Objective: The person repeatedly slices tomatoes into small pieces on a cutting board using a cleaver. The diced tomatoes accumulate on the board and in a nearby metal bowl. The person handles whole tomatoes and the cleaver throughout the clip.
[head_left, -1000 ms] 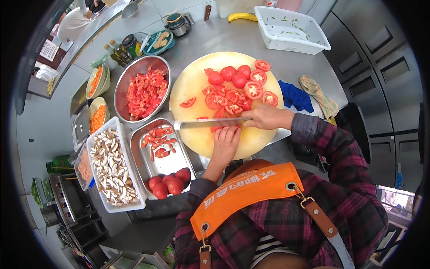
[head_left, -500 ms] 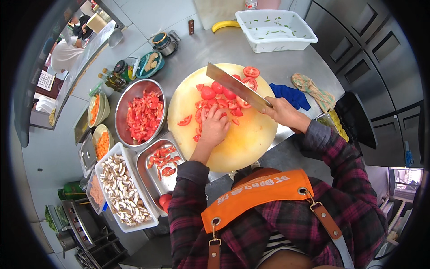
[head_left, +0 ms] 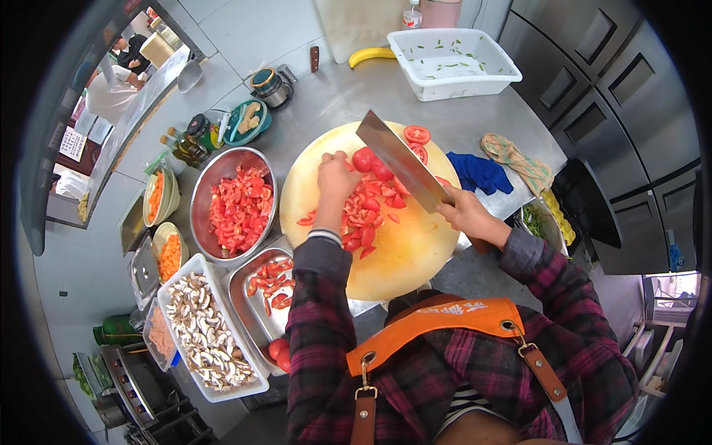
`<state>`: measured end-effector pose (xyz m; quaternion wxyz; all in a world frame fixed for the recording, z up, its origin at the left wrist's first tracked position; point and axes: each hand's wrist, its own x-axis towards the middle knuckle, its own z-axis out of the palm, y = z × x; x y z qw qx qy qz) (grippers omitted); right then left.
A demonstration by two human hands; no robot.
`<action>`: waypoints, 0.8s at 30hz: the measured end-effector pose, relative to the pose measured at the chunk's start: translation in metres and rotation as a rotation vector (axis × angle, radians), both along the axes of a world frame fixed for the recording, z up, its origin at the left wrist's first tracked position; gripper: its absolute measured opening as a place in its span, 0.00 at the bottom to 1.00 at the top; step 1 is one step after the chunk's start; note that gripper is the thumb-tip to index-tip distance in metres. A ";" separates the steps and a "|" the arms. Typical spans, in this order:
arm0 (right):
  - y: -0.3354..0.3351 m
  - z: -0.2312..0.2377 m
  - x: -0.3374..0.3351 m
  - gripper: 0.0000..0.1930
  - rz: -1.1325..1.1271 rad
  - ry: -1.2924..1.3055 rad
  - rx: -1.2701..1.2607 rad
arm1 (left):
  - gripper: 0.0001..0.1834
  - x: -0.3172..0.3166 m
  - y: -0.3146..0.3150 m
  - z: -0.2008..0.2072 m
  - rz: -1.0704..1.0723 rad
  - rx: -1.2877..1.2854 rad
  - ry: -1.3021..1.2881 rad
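Though jagged, glossy tomato chunks (head_left: 362, 216)

The counter (head_left: 326, 96) (steel) carries board (head_left: 400, 252), bowl (head_left: 201, 200), banana (head_left: 371, 55).

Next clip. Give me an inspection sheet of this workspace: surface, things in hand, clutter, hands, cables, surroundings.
Surface: metal table, bearing a round, yellowish cutting board.
Job's things: cut tomatoes on the board; cleaver, its blade over them; chopped tomato in a steel bowl.
Clutter: banana, white tub with green scraps, blue cloth, striped cloth.
Hands: right hand grips the cleaver's handle; left hand is at the tomatoes, its fingertips' hold unclear.
Cables: none can be made out for certain.
Surroundings: metal cabinets at right; people beyond an opening at upper left.
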<state>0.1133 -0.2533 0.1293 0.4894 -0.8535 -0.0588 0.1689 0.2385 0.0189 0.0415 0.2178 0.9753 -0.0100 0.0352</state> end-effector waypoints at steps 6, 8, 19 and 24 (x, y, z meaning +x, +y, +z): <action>0.006 -0.008 -0.017 0.17 0.366 0.236 -0.059 | 0.27 -0.034 0.091 0.044 0.288 -1.294 -0.328; 0.030 -0.018 -0.018 0.18 0.546 0.265 -0.101 | 0.27 -0.063 0.110 0.062 0.310 -1.381 -0.395; 0.056 -0.043 0.030 0.21 0.406 0.426 -0.131 | 0.23 -0.187 0.045 0.007 0.398 -0.830 -0.118; 0.051 -0.020 0.023 0.22 0.465 0.147 -0.345 | 0.26 -0.196 0.000 -0.022 0.092 -0.244 -0.194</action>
